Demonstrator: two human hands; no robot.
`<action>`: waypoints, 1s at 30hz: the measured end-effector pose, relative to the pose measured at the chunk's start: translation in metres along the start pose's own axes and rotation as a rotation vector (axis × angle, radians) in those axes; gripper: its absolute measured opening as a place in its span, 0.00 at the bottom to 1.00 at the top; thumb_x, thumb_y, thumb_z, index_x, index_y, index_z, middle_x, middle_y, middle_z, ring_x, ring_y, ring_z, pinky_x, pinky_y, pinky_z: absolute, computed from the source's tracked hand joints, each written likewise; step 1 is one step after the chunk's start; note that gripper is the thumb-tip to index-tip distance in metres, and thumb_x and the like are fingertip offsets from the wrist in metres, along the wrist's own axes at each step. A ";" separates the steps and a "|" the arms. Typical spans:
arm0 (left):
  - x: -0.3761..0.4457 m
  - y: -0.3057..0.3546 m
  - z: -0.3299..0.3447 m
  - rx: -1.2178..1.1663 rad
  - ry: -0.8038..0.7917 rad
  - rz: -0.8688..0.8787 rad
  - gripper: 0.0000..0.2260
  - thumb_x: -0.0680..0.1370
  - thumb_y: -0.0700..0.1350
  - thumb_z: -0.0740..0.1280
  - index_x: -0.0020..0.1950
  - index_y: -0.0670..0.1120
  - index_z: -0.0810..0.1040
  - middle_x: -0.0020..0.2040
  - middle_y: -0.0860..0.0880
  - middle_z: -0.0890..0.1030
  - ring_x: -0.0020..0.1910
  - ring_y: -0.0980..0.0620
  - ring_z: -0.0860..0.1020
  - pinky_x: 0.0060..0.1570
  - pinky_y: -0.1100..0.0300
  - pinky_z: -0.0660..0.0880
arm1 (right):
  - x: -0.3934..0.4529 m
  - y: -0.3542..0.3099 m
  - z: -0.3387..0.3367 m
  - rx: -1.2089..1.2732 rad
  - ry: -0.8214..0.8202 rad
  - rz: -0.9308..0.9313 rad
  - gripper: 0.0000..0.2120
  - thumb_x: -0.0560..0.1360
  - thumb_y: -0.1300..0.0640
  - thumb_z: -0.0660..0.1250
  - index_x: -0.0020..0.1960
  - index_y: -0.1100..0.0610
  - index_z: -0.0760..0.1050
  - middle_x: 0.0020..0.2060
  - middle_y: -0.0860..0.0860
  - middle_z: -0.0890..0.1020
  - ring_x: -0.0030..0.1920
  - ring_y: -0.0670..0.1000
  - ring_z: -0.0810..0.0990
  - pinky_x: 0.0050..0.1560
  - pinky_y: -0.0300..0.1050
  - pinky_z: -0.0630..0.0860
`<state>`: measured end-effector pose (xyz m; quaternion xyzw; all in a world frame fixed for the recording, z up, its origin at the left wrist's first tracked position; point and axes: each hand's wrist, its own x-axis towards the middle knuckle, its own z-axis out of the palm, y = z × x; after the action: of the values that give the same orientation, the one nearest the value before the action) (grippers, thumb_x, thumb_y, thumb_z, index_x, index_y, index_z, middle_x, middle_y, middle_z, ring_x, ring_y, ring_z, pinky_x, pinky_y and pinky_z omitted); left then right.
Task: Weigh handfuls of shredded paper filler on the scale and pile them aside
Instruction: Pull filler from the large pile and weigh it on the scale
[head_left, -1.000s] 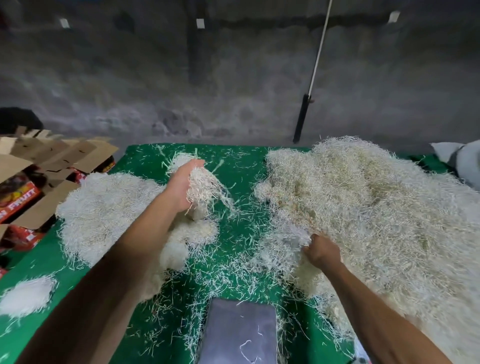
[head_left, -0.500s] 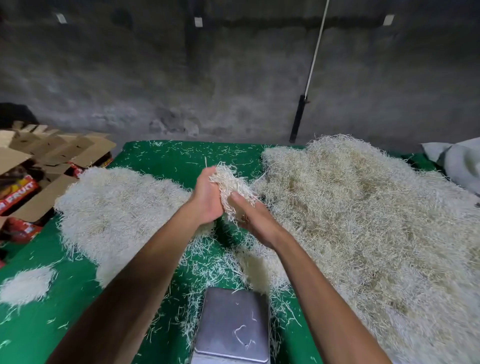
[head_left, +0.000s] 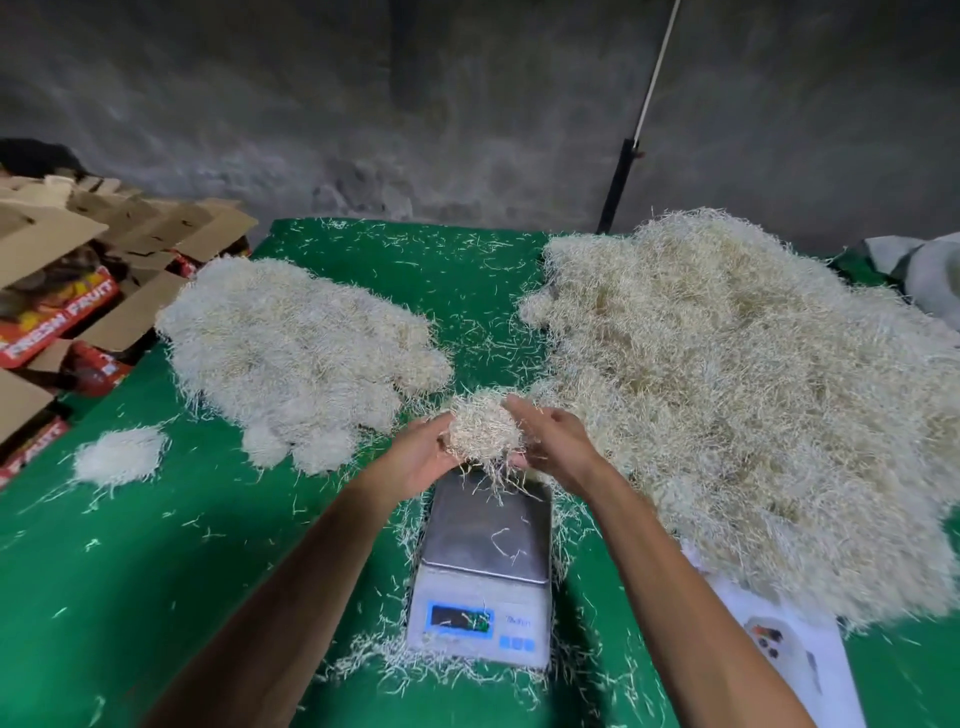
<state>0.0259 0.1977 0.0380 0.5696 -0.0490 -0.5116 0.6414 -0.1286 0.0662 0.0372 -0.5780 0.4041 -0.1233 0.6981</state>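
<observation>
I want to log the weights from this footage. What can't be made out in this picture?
- Scale display, head view: digits too blurred and small to read.
- Far edge of the scale's platform: hidden behind the handful of shredded paper held between the left hand and right hand.
- White sheet at right: partly under the large pile and cut off by the bottom edge; its print is illegible.

Both hands, left hand (head_left: 423, 457) and right hand (head_left: 553, 441), cup a filler clump (head_left: 483, 428) above the scale (head_left: 488, 540).
</observation>
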 end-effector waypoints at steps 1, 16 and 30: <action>0.000 -0.012 -0.004 -0.004 0.034 -0.006 0.19 0.85 0.42 0.61 0.74 0.35 0.68 0.71 0.33 0.73 0.69 0.35 0.74 0.53 0.51 0.81 | -0.004 0.009 -0.001 -0.013 -0.027 0.016 0.51 0.62 0.34 0.82 0.73 0.59 0.66 0.52 0.54 0.81 0.49 0.53 0.84 0.57 0.56 0.83; -0.029 -0.074 -0.082 0.748 0.026 0.202 0.34 0.78 0.68 0.62 0.78 0.51 0.66 0.65 0.54 0.75 0.59 0.53 0.76 0.59 0.53 0.78 | -0.058 0.133 -0.029 -0.293 0.377 -0.083 0.11 0.85 0.47 0.59 0.59 0.50 0.76 0.60 0.50 0.81 0.61 0.53 0.79 0.63 0.49 0.73; -0.078 -0.196 -0.150 1.485 0.045 0.296 0.25 0.83 0.44 0.65 0.80 0.47 0.64 0.82 0.45 0.54 0.81 0.45 0.53 0.79 0.43 0.54 | -0.112 0.245 -0.017 -0.926 0.170 -0.207 0.28 0.81 0.67 0.61 0.80 0.57 0.64 0.81 0.51 0.61 0.82 0.54 0.56 0.82 0.55 0.54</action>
<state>-0.0316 0.3890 -0.1270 0.8498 -0.4435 -0.2410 0.1519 -0.2847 0.1993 -0.1378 -0.8533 0.4123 -0.0461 0.3159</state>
